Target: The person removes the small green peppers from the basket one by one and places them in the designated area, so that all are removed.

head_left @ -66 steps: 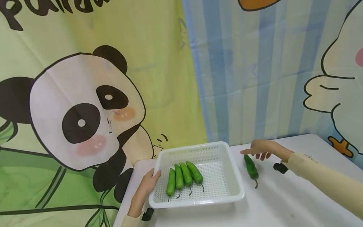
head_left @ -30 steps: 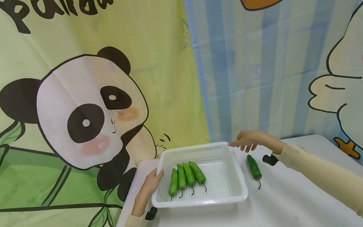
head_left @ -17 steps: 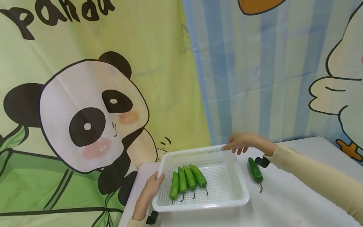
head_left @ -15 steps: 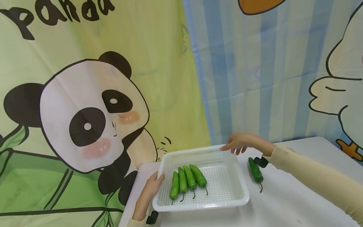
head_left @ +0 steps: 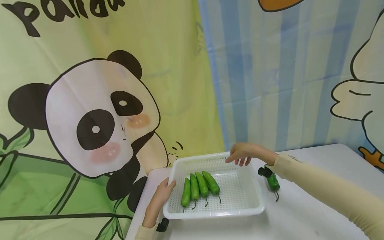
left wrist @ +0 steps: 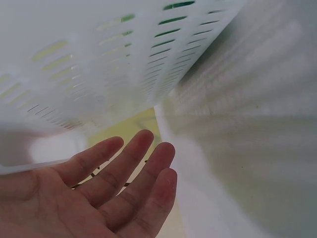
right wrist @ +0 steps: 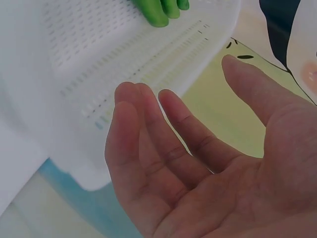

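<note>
A white plastic basket (head_left: 207,214) with slotted walls stands on the table. Several green peppers (head_left: 202,184) lie side by side in its left half. My left hand (head_left: 163,193) holds the left rim, thumb over the edge; the left wrist view has its fingers (left wrist: 143,191) extended outside the slotted wall, the thumb hidden. Above the basket's far right corner hovers my right hand (head_left: 242,152), holding nothing. Its fingers are loosely bent and the thumb stands apart in the right wrist view. Another green pepper (head_left: 273,182) lies on the table right of the basket, partly covered by the wrist camera.
The white table (head_left: 300,213) reaches right and forward of the basket. Behind it hangs a printed curtain (head_left: 186,83) with a panda and blue stripes. A black wrist camera (head_left: 163,225) sits below my left hand.
My right hand has moved left, from beside the loose pepper to over the basket's far right corner. The left hand stays at the rim, and the peppers lie as before.
</note>
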The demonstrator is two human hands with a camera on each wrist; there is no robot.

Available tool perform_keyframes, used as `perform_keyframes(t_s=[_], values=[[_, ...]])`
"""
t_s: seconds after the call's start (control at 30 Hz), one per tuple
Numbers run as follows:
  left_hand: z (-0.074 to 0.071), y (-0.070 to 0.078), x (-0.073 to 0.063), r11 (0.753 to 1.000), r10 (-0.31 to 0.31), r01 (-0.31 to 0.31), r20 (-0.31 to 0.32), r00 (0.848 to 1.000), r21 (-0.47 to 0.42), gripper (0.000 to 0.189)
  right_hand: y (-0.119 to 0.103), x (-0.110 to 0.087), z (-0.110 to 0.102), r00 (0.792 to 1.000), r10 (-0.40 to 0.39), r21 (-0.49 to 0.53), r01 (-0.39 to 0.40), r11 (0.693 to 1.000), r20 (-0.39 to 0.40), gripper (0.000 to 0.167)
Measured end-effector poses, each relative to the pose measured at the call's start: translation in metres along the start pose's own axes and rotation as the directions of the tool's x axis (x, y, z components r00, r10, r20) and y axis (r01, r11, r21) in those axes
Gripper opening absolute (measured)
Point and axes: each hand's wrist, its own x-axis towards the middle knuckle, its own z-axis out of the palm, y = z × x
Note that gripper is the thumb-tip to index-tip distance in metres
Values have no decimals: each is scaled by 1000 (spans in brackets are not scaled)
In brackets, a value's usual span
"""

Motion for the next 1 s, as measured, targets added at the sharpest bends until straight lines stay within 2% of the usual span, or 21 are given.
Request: perform_keyframes(t_s=[0.27, 0.73, 1.0], values=[[-2, 2, 0, 1000, -5, 5, -5, 1000, 10, 55, -12, 15, 13, 1000, -9, 12, 9, 1000, -15, 33], [0, -1, 0, 1000, 1, -1, 9, 1000, -5, 57, -11, 40, 38, 1000, 12, 22, -11, 1000, -21, 34], [0, -1, 0, 1000, 3, -3, 9, 1000, -3, 57, -12, 55, 62, 999, 37, 25, -36, 999, -26, 33]])
